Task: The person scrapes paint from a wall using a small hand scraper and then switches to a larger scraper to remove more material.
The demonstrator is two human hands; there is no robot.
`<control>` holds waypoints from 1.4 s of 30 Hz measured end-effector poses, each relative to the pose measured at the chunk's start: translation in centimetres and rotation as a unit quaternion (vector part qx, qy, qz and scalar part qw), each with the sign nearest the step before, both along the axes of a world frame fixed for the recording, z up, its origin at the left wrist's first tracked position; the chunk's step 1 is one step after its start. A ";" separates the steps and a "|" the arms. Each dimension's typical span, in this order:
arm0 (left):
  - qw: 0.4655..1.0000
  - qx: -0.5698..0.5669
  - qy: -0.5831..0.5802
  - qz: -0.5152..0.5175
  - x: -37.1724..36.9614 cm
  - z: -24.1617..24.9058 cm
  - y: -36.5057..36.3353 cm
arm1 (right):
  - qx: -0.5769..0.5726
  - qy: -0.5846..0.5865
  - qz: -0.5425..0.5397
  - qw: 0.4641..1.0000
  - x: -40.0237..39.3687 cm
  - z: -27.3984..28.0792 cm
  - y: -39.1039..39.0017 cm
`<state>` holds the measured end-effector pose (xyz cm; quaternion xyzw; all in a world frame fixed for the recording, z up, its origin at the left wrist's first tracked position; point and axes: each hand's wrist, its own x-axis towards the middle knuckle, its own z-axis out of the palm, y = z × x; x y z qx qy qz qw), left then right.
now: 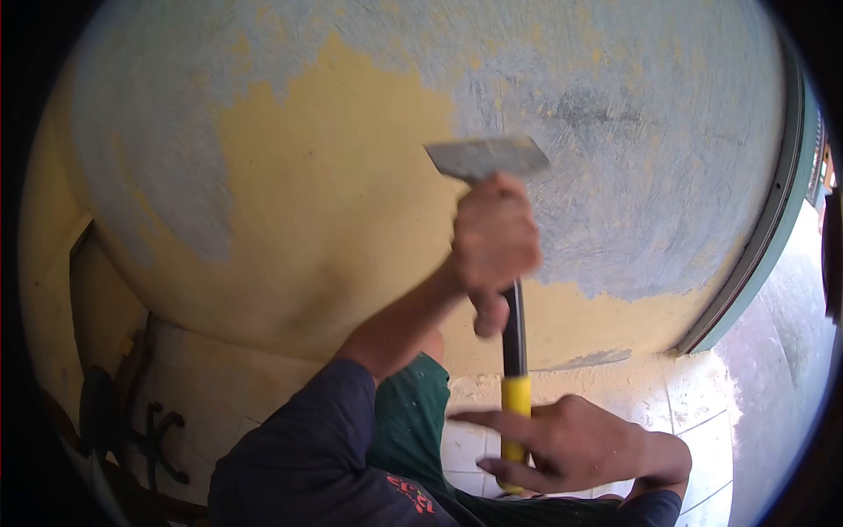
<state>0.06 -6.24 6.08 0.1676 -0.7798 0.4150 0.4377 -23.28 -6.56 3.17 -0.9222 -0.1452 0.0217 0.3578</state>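
My left hand (496, 241) is closed round the upper shaft of a long-handled scraper, just below its wide metal blade (493, 156). The blade is in front of the wall (342, 149), where yellow paint borders a bare grey area; whether it touches the wall is unclear. Below the hand runs the black shaft down to a yellow grip (516, 395). My right hand (571, 443) is at this yellow part, its fingers spread and partly stretched out across it, not wrapped round it.
A dark green door frame (760, 263) curves along the right. Light floor tiles (694, 439) with yellowish dust lie along the wall's foot. At the lower left is a dark chair base (158, 443), with dark furniture near it.
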 end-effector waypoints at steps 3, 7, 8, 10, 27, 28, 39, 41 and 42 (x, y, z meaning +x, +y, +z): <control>0.982 0.109 0.100 -0.116 -5.7 -9.2 -0.1 | -0.116 0.005 0.129 0.985 -3.4 1.0 -0.8; 0.779 0.523 0.237 -0.251 -12.3 -20.1 0.3 | -0.238 0.247 0.092 0.935 -6.8 -2.5 -3.3; 0.787 0.536 0.231 -0.198 -12.7 -22.0 -0.1 | -0.237 0.380 -0.077 0.891 -4.2 1.6 -2.4; 0.538 0.636 0.492 -0.253 -13.9 -23.7 -0.4 | -0.142 0.135 -0.088 0.977 -1.7 -0.1 -7.2; 0.593 0.664 0.328 -0.318 -5.5 -14.8 -2.3 | 0.108 -0.357 -0.098 0.923 1.5 -0.7 -11.4; 0.544 0.685 0.347 -0.337 -5.3 -15.2 -2.4 | 0.112 -0.361 -0.100 0.920 1.9 -0.9 -11.3; 0.752 0.314 0.420 -0.400 -1.2 -5.2 2.5 | -0.025 -0.189 -0.166 0.968 8.2 -1.3 -6.0; 0.794 0.252 0.419 -0.362 -0.3 -6.0 2.4 | -0.043 -0.235 -0.187 0.953 10.7 -2.2 -5.0; 0.832 0.176 0.416 -0.322 0.0 -6.0 2.8 | -0.069 -0.276 -0.200 0.938 11.9 -2.5 -4.6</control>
